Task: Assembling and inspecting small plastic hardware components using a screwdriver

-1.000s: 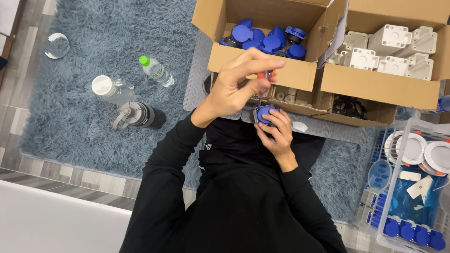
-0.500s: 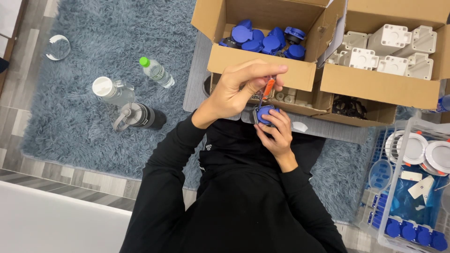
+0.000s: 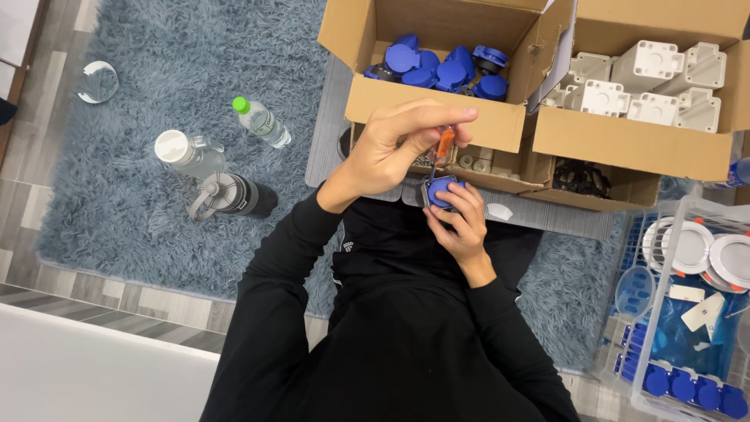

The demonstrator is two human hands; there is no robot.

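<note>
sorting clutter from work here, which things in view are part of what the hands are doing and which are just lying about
In use:
left hand gripping the orange-handled screwdriver
right hand holding the blue cap part
box of blue parts
box of white parts

Lying about:
green-capped bottle
white-lidded jug
dark flask
clear crate

3 bottles are lying on the rug, 2 hands are working, and 3 boxes (all cardboard) are sitting open, 1 holding 5 white housings.
</note>
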